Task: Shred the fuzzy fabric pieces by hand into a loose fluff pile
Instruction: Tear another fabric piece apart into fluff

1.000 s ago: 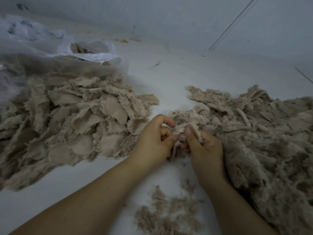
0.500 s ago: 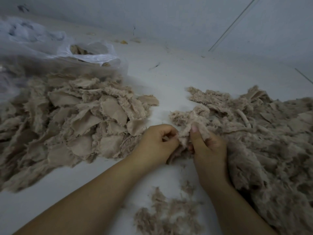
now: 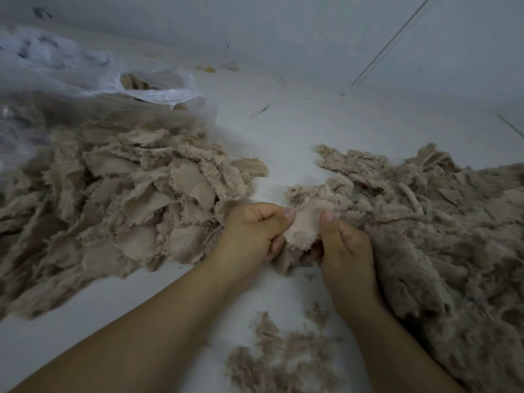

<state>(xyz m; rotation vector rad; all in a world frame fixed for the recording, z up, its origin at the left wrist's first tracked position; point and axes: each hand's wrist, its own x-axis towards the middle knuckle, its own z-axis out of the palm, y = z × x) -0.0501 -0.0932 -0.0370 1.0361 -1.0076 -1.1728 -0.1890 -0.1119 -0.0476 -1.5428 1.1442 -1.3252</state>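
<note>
Right now both hands pinch one small beige fuzzy fabric piece (image 3: 304,225), its smooth backing facing up. The left hand (image 3: 252,234) curls shut on the piece's left edge, thumb on top; the right hand (image 3: 344,245) clamps the right edge the same way. Holding opposite edges likely sets up a pull apart to tear it.

Taking that piece as the landmark: left of it lies the heap of unshredded beige fabric pieces (image 3: 136,211), with a clear plastic bag (image 3: 119,89) behind that heap holding more. Right of the piece, touching the right hand, spreads the big loose beige fluff pile (image 3: 439,251). Below it sits a small scatter of fluff (image 3: 283,361).

The white surface (image 3: 283,137) shows bare beyond the piece, between heap and pile, giving room to spread the hands outward; sideways room looks tighter.
</note>
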